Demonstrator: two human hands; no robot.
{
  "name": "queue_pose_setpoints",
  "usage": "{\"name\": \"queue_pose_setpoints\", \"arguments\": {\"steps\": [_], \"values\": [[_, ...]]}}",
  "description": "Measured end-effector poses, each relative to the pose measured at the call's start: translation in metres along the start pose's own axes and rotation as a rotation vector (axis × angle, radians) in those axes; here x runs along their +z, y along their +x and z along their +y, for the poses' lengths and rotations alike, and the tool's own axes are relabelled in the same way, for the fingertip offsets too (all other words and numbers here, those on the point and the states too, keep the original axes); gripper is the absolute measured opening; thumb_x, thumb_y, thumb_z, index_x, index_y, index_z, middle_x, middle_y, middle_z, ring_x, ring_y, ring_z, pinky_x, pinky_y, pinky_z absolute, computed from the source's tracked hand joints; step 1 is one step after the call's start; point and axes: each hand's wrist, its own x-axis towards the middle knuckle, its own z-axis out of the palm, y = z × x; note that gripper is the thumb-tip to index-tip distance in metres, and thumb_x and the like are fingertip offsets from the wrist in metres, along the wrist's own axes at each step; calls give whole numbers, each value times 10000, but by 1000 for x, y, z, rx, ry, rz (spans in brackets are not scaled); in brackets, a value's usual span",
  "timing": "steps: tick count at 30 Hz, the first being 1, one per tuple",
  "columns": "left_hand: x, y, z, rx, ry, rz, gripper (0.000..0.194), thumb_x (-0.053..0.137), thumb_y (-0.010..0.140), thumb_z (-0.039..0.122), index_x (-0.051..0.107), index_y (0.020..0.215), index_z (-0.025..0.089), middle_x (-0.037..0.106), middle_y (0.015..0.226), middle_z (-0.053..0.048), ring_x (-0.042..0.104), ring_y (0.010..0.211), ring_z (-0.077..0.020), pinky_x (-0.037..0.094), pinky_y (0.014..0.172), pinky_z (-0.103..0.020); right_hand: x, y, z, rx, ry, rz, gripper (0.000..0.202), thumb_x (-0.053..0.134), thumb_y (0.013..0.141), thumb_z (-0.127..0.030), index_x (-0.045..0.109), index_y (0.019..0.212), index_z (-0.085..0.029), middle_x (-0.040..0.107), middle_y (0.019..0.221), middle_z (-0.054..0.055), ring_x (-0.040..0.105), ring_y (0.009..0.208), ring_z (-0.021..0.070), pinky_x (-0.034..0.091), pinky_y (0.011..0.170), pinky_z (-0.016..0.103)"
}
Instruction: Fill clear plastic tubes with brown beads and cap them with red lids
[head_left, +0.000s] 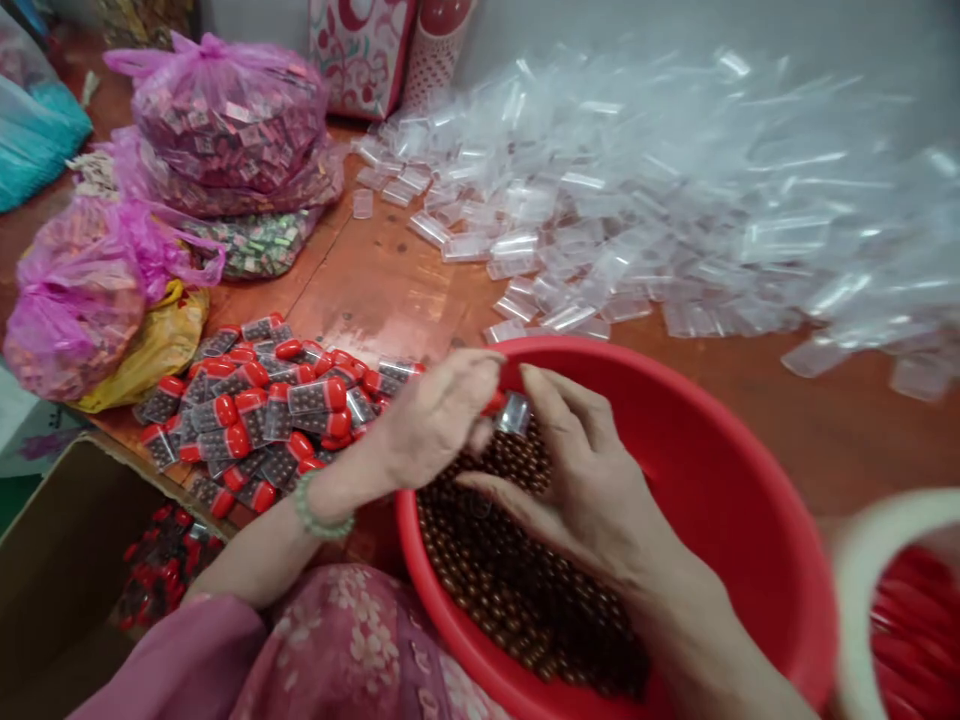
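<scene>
Over the red basin (739,470) both hands are close together. My left hand (442,420), with a green bead bracelet, is closed, and a small clear plastic container (514,413) with a red cap shows at its fingertips. My right hand (592,470) is beside it, thumb and fingers spread apart; whether its fingertips touch the container cannot be made out. Below them, shiny brown beads (510,600) cover the basin's bottom and near side. Filled containers with red caps (255,400) are heaped on the table to the left.
Empty clear containers (600,220) form a wide pile across the back right. Pink bags (232,120) of small packets stand at the back left. A cardboard box (67,560) with red-capped pieces is at lower left. A pale-rimmed tub (855,600) holding red pieces stands at right.
</scene>
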Motion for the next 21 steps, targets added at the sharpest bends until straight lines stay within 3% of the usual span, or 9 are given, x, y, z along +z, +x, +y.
{"name": "queue_pose_setpoints", "arguments": {"steps": [2,5,7,11,15,18,21], "values": [[-24,-12,3,116,330,129,383,313,967,381,607,1104,178,636,734,-12,593,685,-141,465,699,-267,-7,-2,8,108,18,-118,585,590,888,-412,440,1402,-176,585,1252,169,576,1153,308,509,938,466],[-61,-22,-3,118,970,326,361,362,948,376,658,965,170,679,824,-75,617,798,-207,461,779,-342,-18,-5,22,290,50,-272,274,523,931,-310,635,1146,-183,681,1068,113,651,991,253,523,877,407],[-81,-26,-13,73,1261,359,396,346,956,376,666,858,165,675,807,-114,612,831,-255,458,802,-394,-24,-7,28,360,81,-408,225,510,935,-288,667,1047,-173,699,999,101,666,912,237,521,840,390],[-102,-32,-28,62,1473,287,389,413,939,445,648,1042,153,669,956,-159,582,971,-326,447,879,-475,-26,-7,27,384,196,-715,318,646,853,-312,633,1137,-168,684,1108,96,650,1016,256,496,907,402],[-86,-35,-27,227,1313,284,335,494,919,405,621,1114,165,649,1122,-148,553,1108,-317,432,989,-478,-14,-9,17,321,268,-865,537,747,759,-270,555,1250,-165,610,1227,112,599,1133,261,463,980,383],[-56,-34,-18,369,1084,252,253,522,914,328,618,1087,171,666,1105,-104,586,1074,-269,460,985,-454,-3,-14,12,291,225,-863,404,684,820,-313,584,1167,-131,612,1157,131,629,1028,259,497,905,383],[-27,-33,-9,397,837,46,197,516,925,257,617,1065,162,680,1062,-78,619,1015,-207,498,944,-374,0,-20,14,269,227,-772,231,581,887,-266,612,1069,-127,650,1054,118,647,948,231,512,862,370]]}}
